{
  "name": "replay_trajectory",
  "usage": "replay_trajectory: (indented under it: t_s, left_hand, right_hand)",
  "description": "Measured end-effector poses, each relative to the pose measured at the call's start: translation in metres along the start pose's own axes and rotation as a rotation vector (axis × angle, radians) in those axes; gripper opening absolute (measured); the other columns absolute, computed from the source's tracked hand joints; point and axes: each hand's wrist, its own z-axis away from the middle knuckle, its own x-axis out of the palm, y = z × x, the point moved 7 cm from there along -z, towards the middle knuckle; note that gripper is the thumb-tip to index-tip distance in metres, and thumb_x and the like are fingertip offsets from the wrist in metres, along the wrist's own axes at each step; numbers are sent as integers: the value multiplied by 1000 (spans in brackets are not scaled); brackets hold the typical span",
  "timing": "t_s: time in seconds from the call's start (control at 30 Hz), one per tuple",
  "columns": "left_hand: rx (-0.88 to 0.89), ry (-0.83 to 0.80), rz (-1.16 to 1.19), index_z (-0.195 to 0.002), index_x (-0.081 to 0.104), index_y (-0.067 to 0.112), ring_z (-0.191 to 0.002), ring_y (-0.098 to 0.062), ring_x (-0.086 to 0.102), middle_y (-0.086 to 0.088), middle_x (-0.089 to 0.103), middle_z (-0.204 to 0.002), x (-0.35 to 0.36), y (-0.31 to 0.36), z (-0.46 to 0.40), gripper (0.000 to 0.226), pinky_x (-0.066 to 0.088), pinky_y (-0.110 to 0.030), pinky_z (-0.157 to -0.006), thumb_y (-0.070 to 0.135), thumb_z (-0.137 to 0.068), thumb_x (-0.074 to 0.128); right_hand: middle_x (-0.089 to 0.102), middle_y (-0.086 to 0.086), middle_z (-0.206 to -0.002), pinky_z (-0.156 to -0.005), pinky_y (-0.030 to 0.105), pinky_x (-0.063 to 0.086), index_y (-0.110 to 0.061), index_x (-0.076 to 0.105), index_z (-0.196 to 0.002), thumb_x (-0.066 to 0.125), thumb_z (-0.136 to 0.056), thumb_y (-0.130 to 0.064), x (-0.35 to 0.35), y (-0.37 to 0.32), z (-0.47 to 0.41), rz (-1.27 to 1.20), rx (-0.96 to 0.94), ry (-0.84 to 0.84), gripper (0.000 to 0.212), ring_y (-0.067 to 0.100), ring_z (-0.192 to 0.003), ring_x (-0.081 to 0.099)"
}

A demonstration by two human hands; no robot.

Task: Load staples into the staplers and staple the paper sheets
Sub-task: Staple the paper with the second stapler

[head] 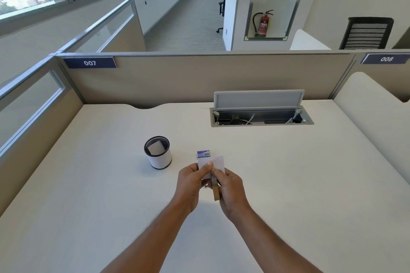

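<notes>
1. Your left hand (192, 180) has its fingers (208, 167) pinched on a small stack of paper sheets (214, 163), thumb on the near face, holding them up above the counter (88, 195).
2. Your right hand (230, 190) is clenched around a slim tan stapler (215, 188); its front end meets the lower edge of the sheets, and its rear end points toward 6 o'clock.
3. You cannot tell from here whether the stapler is pressed down on the sheets.
4. Both hands meet near the middle of the counter, raised off its surface.
5. Just beyond the sheets, at 12 o'clock from your hands, a small blue-and-white staple box (203, 154) lies on the counter, partly hidden by the paper.
6. At 10 o'clock from your hands stands a black-rimmed mesh cup (158, 153) with a white lower band; a pale card leans inside it.
7. At 1 o'clock, far back, the counter's cable hatch (259, 108) stands open with its lid upright.
</notes>
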Motion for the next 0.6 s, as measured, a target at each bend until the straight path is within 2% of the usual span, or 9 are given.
replay_trajectory:
  t_s: [0.1,0.17,0.27,0.4,0.47,0.6]
  left_hand:
    - [-9,-29,-8,-101,75,-3,-80,-30,62,-30,72,-104,0,-2,-1,26,47,-44,-76,21,-97,65]
    - [-18,-45,-16,-104,75,-2,-81,-28,65,-25,75,-103,0,-4,-1,29,50,-43,-77,22,-100,61]
    - [-21,-47,-36,-103,75,-4,-82,-30,65,-28,74,-100,-2,-7,-2,26,54,-40,-78,14,-102,55]
    - [-52,28,-6,-99,73,-9,-84,-33,68,-27,75,-99,-10,-11,-6,26,56,-45,-85,5,-101,51]
    - [-84,89,32,-101,73,-7,-90,-31,71,-23,76,-102,-16,-13,-9,24,59,-44,-88,5,-101,52]
    - [-119,153,94,-107,69,-8,-95,-32,71,-22,74,-108,-26,-16,-16,19,59,-37,-81,4,-100,57]
  right_hand:
    - [75,16,-108,-82,41,51,-7,77,-105,66,-94,-22,0,-2,1,-6,-2,-26,22,23,-92,67]
    - [75,15,-108,-76,34,52,-4,76,-106,63,-95,-17,0,-4,1,-44,9,-37,21,18,-86,67]
    - [75,16,-108,-69,29,50,-1,74,-109,62,-96,-15,0,-2,0,-73,42,-57,24,16,-81,65]
    - [71,8,-87,-68,30,47,-1,73,-101,63,-94,-19,0,0,0,-90,67,-71,21,16,-72,58]
    - [65,6,-83,-67,30,48,-4,71,-97,63,-94,-22,-7,0,-4,-118,57,-22,20,16,-71,57]
    - [60,3,-74,-75,34,55,-10,70,-90,71,-91,-28,-35,8,-19,-136,85,186,18,14,-68,58]
